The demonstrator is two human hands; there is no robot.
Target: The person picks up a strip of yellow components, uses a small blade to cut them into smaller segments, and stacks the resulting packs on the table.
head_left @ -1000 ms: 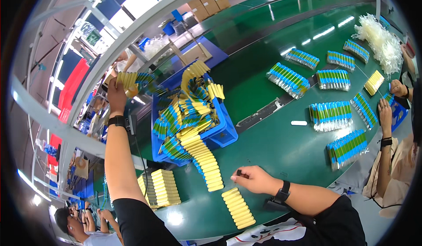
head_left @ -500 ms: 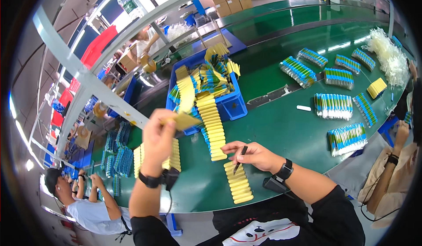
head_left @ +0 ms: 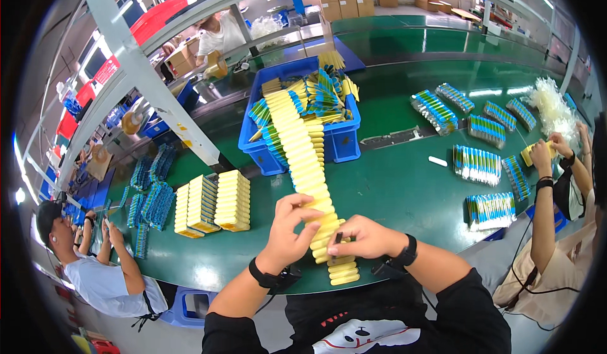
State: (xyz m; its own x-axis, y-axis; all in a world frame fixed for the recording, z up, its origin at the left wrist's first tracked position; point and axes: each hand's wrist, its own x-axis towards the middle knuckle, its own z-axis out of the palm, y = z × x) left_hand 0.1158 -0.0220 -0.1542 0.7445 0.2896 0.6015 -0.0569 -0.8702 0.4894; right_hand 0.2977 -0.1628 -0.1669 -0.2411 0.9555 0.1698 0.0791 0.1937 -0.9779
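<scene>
My left hand [head_left: 288,235] is at the left edge of a long yellow strip [head_left: 300,145], thumb and fingers a little apart; I can't tell whether they pinch it. My right hand [head_left: 368,238] is closed on a dark slim tool [head_left: 337,238] over the strip's near end. The strip runs from the heap in the blue bin [head_left: 346,144] down toward me, over part of a short yellow row [head_left: 344,274] near the edge of the tabletop [head_left: 392,193]. By my reckoning, the yellow stacks [head_left: 232,201] to my left are portions already done. The strip looks unbroken up to the bin, and with that heaped high, I judge plenty is left.
</scene>
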